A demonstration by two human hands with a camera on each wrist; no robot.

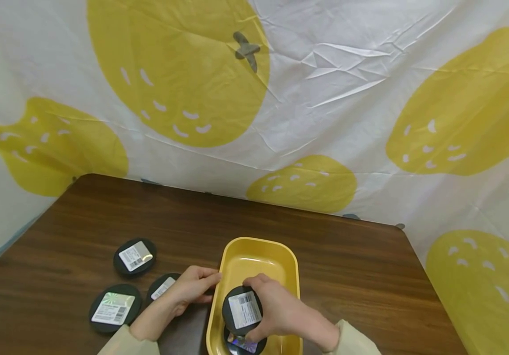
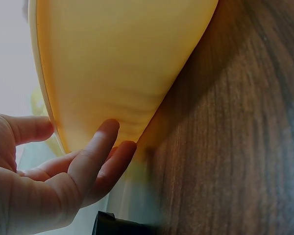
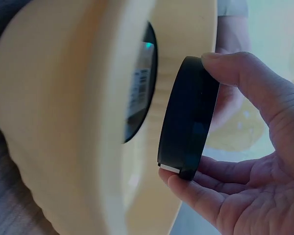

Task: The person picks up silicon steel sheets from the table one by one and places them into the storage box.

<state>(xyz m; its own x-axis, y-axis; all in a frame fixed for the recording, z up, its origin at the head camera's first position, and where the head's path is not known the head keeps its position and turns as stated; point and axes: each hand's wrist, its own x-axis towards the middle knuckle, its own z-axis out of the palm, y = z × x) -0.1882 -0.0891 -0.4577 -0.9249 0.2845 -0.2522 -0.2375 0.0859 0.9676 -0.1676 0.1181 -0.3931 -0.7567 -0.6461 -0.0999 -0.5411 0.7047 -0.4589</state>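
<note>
My right hand pinches a flat round black disc by its edges, thumb on one side and fingers opposite. A white printed label covers the disc's upper face. It is held over a yellow tray, and in the right wrist view the disc is seen edge-on, above the rim. Below it inside the tray lies another labelled black disc, partly hidden. My left hand rests against the tray's left side. In the left wrist view its extended fingers touch the outer wall, with the thumb at the rim.
Left of the tray, three more labelled black discs lie on the dark wooden table: one farther back, one nearer, and one beside my left wrist, partly covered. A lemon-print curtain hangs behind the table.
</note>
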